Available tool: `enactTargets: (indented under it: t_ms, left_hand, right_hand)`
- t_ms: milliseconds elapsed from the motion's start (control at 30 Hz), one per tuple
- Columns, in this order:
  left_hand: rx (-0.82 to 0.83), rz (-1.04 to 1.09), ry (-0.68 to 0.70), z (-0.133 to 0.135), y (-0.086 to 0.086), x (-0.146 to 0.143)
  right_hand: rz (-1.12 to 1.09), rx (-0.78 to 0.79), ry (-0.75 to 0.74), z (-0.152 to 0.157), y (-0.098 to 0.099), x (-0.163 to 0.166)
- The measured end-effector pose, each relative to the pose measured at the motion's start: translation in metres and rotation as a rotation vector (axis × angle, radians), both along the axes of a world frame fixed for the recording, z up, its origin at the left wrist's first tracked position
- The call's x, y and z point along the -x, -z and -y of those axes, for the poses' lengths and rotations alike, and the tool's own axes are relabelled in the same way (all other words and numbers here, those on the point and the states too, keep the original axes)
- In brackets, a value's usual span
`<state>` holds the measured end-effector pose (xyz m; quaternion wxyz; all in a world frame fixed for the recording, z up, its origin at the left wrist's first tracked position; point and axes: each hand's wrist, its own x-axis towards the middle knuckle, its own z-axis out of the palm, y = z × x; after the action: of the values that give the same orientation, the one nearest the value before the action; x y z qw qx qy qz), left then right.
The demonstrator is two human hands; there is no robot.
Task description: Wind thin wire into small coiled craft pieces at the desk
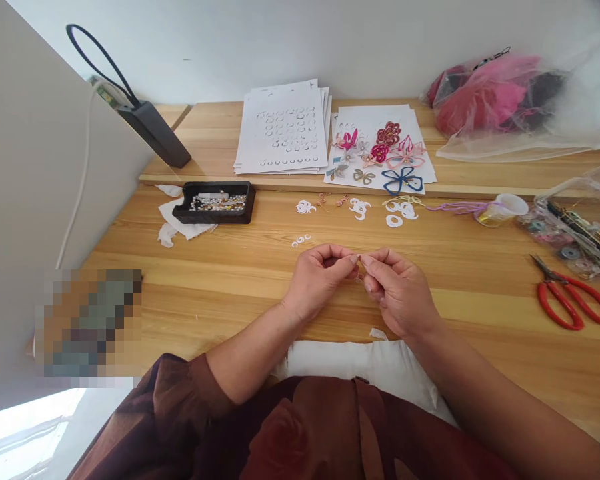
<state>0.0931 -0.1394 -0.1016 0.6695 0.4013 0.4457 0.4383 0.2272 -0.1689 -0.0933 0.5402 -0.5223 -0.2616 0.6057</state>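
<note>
My left hand [320, 280] and my right hand [395, 291] meet above the wooden table [220, 267], their fingertips pinching a tiny thin piece [360, 264] that is too small to identify. Just beyond them lie several white curled paper shapes [360, 208] and a small white ring [394, 221]. A smaller white curl [301, 240] is the closest of these to my left hand. Small copper-coloured wire bits [323, 199] lie among the shapes.
Red-handled scissors [573, 300] lie at the right, beside a clear plastic box of supplies [575, 223]. A black bead tray [215, 203] sits on white cloth at the left. Paper sheets [283, 127], wire flowers on paper [380, 150] and a pink-filled bag [495, 93] occupy the raised back shelf.
</note>
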Motion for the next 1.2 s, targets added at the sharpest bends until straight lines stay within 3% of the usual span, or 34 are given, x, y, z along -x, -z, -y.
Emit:
enactTargets:
  t_ms: [533,933,1100,1200]
  left_hand:
    - [-0.006,0.014,-0.018,0.000,0.002,-0.001]
    - [-0.142,-0.117,-0.122,-0.006,-0.001,0.002]
    - [-0.248,-0.210,-0.047,-0.010,0.003,0.005]
    - [-0.300,-0.249,0.031,-0.011,0.002,0.008]
  right_hand:
    - [-0.017,0.033,-0.033,0.000,0.001,-0.001]
    - [0.496,-0.230,-0.147,0.006,0.007,-0.002]
    - [0.856,-0.467,-0.132,0.009,0.004,-0.008]
    - [0.950,-0.515,-0.080,0.006,-0.001,-0.014]
